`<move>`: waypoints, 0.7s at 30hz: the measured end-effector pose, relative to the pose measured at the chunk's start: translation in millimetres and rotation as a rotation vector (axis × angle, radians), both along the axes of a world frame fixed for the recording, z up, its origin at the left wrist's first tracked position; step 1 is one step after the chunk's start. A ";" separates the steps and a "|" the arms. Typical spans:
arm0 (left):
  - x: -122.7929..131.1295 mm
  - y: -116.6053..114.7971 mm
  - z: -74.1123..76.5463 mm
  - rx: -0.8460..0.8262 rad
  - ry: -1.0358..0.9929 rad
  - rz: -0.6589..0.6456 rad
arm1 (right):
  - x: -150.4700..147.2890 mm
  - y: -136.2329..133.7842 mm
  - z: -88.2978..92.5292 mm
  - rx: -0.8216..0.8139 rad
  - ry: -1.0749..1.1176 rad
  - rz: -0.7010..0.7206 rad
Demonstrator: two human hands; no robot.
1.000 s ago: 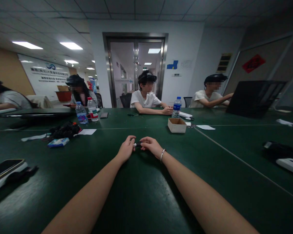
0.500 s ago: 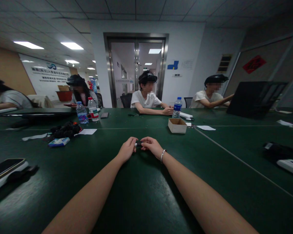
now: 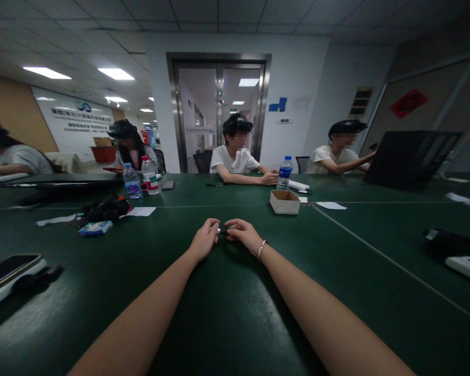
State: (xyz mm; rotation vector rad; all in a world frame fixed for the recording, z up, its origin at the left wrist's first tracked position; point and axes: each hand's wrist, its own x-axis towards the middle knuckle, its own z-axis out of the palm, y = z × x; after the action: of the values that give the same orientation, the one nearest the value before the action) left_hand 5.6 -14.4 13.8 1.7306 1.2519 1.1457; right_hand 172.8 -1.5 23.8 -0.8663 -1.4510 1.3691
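Observation:
A small dark cylinder with a silvery band lies level between my two hands, just above the green table. What kind of thing it is I cannot make out. My left hand pinches its silvery end between thumb and fingers. At the dark end, my right hand closes its fingertips on it, a silver bracelet at the wrist. Fingers cover both ends of the cylinder. Beyond my right hand stands a small open cardboard box.
Water bottles stand far left, another bottle beyond the box. Black cables and a blue packet lie left. A phone is near left, a white device near right. Several people sit across the table.
Both hands stay in nearly the same place, still on the small cylinder. Its angle between the fingers shifts very slightly.

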 end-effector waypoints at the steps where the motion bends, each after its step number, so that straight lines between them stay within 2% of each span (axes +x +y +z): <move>1: -0.2 0.4 -0.6 0.011 -0.010 0.012 | 0.1 -0.1 0.1 -0.002 0.003 -0.001; 10: -1.7 4.9 -5.8 0.023 -0.003 0.037 | 0.8 1.7 -2.1 0.006 -0.004 -0.005; 16: -0.8 4.4 -5.2 -0.021 -0.002 0.014 | 0.8 2.3 -3.1 0.002 -0.010 0.003; 21: -1.4 2.5 -3.0 0.028 -0.033 0.007 | 0.8 4.6 -5.2 0.003 -0.011 0.002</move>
State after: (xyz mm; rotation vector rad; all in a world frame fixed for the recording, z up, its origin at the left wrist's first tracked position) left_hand 4.2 -11.8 10.9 1.7217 1.2283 1.1969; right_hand 173.6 3.0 18.6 -0.8719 -1.4624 1.3650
